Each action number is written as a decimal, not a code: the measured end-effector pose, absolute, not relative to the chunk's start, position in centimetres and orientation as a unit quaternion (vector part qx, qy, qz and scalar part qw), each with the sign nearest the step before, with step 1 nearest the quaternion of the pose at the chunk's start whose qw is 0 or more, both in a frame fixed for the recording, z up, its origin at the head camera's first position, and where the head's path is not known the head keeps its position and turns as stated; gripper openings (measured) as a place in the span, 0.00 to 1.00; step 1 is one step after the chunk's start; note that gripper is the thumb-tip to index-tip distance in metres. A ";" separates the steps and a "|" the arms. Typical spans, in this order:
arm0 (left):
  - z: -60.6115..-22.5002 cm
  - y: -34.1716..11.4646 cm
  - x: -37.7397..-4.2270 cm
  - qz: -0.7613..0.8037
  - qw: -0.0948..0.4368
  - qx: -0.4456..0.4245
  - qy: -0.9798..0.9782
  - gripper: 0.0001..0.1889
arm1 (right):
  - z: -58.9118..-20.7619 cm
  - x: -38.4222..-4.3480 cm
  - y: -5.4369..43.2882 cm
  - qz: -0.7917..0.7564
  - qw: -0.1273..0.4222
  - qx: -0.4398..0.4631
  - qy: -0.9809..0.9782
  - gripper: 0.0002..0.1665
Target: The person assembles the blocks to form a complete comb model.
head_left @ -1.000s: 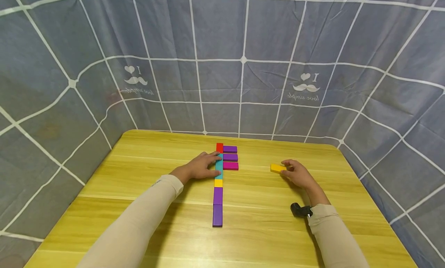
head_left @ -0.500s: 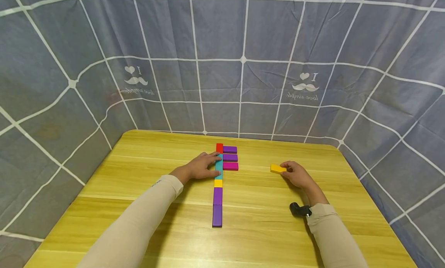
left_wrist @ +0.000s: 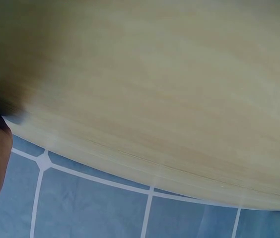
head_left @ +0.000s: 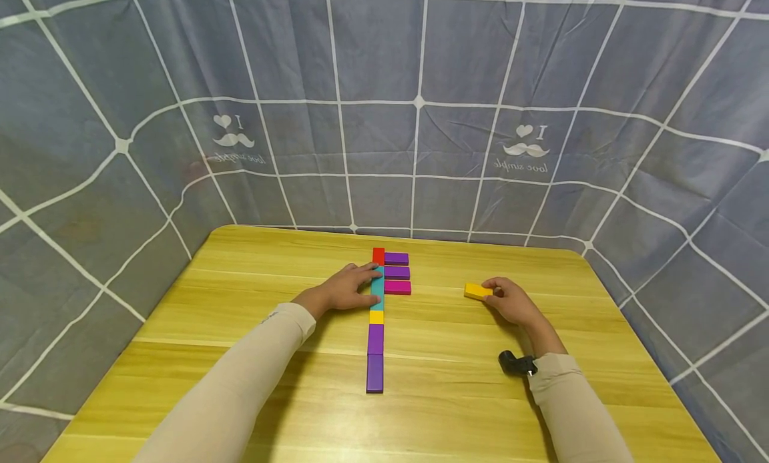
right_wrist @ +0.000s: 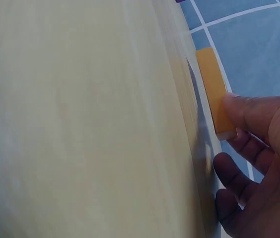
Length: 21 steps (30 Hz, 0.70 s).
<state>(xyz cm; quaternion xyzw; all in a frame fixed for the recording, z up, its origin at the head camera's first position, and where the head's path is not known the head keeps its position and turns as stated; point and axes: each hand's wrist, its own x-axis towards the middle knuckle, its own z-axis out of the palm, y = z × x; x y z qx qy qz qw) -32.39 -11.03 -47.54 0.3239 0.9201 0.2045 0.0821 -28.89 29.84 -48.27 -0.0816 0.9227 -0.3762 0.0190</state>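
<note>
In the head view, my right hand [head_left: 512,303] pinches the right end of a yellow block [head_left: 476,291] between thumb and fingers. The right wrist view shows the thumb on this orange-looking block [right_wrist: 211,89], its far end sticking out past the fingertips. My left hand [head_left: 345,289] rests with spread fingers on a column of blocks, fingertips and thumb touching the teal part [head_left: 377,288]. Above the teal is a red block [head_left: 378,255]; below come a small yellow face [head_left: 376,317] and two purple blocks [head_left: 375,339]. Only a hand's edge shows in the left wrist view.
Two purple blocks [head_left: 396,273] and a magenta block [head_left: 398,287] lie crosswise against the column's right side. All sit on a wooden table [head_left: 444,396]. A grey checked curtain [head_left: 378,136] surrounds its back and sides. A black wrist device [head_left: 515,363] sits at my right sleeve.
The right fingertips have moved slightly left onto the yellow block, which has shifted a touch left. My left hand stays on the column.
</note>
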 end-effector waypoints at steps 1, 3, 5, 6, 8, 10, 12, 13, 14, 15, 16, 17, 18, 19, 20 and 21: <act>-47.5 -11.0 -32.4 0.204 0.083 0.323 0.920 0.36 | -48.3 -28.9 29.8 -0.376 0.017 -0.083 0.923 0.17; -47.6 -11.0 -32.4 0.203 0.082 0.323 0.921 0.36 | -48.2 -28.9 29.6 -0.378 0.014 -0.086 0.922 0.17; -47.6 -11.0 -32.5 0.205 0.080 0.324 0.920 0.36 | -48.1 -29.0 29.4 -0.382 0.009 -0.096 0.919 0.16; -47.7 -11.1 -32.6 0.205 0.080 0.324 0.920 0.36 | -48.0 -28.9 29.3 -0.385 0.008 -0.100 0.917 0.16; -47.7 -11.0 -32.7 0.205 0.081 0.321 0.921 0.36 | -47.7 -29.1 29.0 -0.393 0.011 -0.108 0.913 0.16; -47.8 -11.0 -32.9 0.205 0.080 0.320 0.921 0.36 | -47.5 -29.3 28.6 -0.399 0.016 -0.114 0.910 0.16; -47.9 -10.9 -33.0 0.204 0.080 0.319 0.922 0.36 | -47.3 -29.5 28.2 -0.405 0.021 -0.114 0.907 0.16; -47.9 -10.9 -33.0 0.204 0.081 0.318 0.922 0.36 | -47.2 -29.7 27.9 -0.408 0.024 -0.116 0.905 0.16; -47.9 -10.9 -33.1 0.201 0.082 0.317 0.923 0.36 | -47.1 -29.8 27.7 -0.408 0.025 -0.118 0.905 0.16; -47.9 -10.8 -33.1 0.201 0.082 0.316 0.924 0.37 | -47.1 -29.9 27.5 -0.408 0.027 -0.121 0.904 0.16; -47.8 -10.8 -33.1 0.203 0.082 0.315 0.923 0.37 | -47.0 -30.1 27.3 -0.408 0.027 -0.125 0.904 0.16; -47.8 -10.8 -33.1 0.204 0.081 0.315 0.923 0.37 | -46.9 -30.2 27.0 -0.408 0.028 -0.126 0.904 0.16; -47.7 -10.7 -33.1 0.203 0.083 0.313 0.924 0.37 | -46.8 -30.3 26.7 -0.408 0.029 -0.129 0.904 0.16; -47.6 -10.7 -33.1 0.203 0.084 0.312 0.924 0.37 | -46.7 -30.4 26.5 -0.410 0.030 -0.131 0.902 0.16; -47.6 -10.6 -33.2 0.203 0.086 0.310 0.925 0.37 | -46.6 -30.4 26.2 -0.411 0.031 -0.133 0.902 0.16; -47.5 -10.6 -33.2 0.204 0.087 0.309 0.925 0.37 | -46.5 -30.5 25.9 -0.413 0.032 -0.135 0.900 0.16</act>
